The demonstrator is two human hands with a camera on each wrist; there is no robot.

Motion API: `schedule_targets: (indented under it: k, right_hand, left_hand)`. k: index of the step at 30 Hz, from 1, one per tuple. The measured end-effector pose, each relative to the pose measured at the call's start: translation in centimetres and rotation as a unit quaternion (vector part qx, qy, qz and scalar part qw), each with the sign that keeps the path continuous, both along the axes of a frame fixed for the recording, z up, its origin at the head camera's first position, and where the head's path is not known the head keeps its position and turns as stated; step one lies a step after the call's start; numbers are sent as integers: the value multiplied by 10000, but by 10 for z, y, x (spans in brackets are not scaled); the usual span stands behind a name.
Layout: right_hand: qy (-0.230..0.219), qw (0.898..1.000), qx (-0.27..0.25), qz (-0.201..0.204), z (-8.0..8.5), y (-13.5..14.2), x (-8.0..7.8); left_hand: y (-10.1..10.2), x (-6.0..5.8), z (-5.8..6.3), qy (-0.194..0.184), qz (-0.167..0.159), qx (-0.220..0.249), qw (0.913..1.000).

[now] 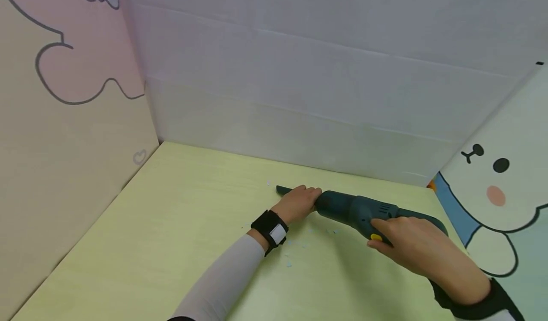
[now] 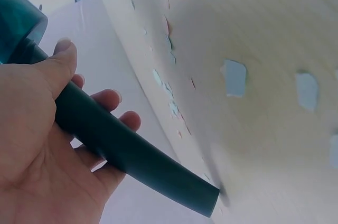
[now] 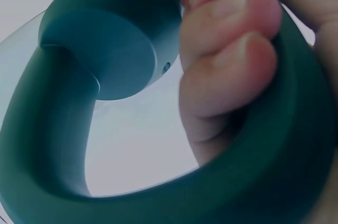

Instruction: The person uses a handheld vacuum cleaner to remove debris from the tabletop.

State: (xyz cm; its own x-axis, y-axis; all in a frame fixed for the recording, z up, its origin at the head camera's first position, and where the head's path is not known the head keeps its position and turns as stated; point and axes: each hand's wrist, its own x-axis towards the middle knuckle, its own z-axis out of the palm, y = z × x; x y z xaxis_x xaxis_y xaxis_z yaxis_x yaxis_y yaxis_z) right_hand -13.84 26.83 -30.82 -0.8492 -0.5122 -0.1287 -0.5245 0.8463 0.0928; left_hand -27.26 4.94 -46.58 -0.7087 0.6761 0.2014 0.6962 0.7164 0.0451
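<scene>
A dark green handheld vacuum cleaner (image 1: 338, 206) is held over the table, its long side running left to right in the head view. My right hand (image 1: 413, 240) grips its loop handle (image 3: 47, 123), with fingers curled through the loop in the right wrist view. Around the slim nozzle (image 2: 142, 152) curls my left hand (image 2: 47, 113), thumb near where the nozzle joins the body. The nozzle's tip is close to the tabletop. Small pale paper scraps (image 2: 235, 78) are scattered on the table beside it, and finer bits (image 2: 168, 91) lie in a strip near the nozzle.
The pale yellow table (image 1: 192, 216) meets a white wall (image 1: 278, 73) at its back edge. A beige and pink panel (image 1: 77, 145) stands along the left, and a panel with a cartoon face (image 1: 509, 192) along the right. Black bands circle both wrists.
</scene>
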Motion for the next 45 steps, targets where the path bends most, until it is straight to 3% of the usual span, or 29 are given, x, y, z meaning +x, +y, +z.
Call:
schedule_targets:
  k: [11, 24, 31, 37, 45]
  right_hand:
    - [203, 9994, -141, 242, -1, -7, -7]
    - [361, 9978, -218, 521, -5, -19, -16]
    - [281, 9991, -133, 298, 0, -17, -13]
    - [77, 10000, 15, 20, 4, -13, -8]
    - [243, 9997, -25, 80, 4, -14, -10]
  left_hand:
    - [-10, -2, 8, -167, 35, 59, 9998]
    - [-26, -12, 2, -364, 217, 168, 9990]
    - [-19, -12, 8, -381, 56, 278, 9989]
    - [-7, -14, 9, -490, 21, 97, 9988]
    - [-4, -18, 6, -480, 142, 84, 9987]
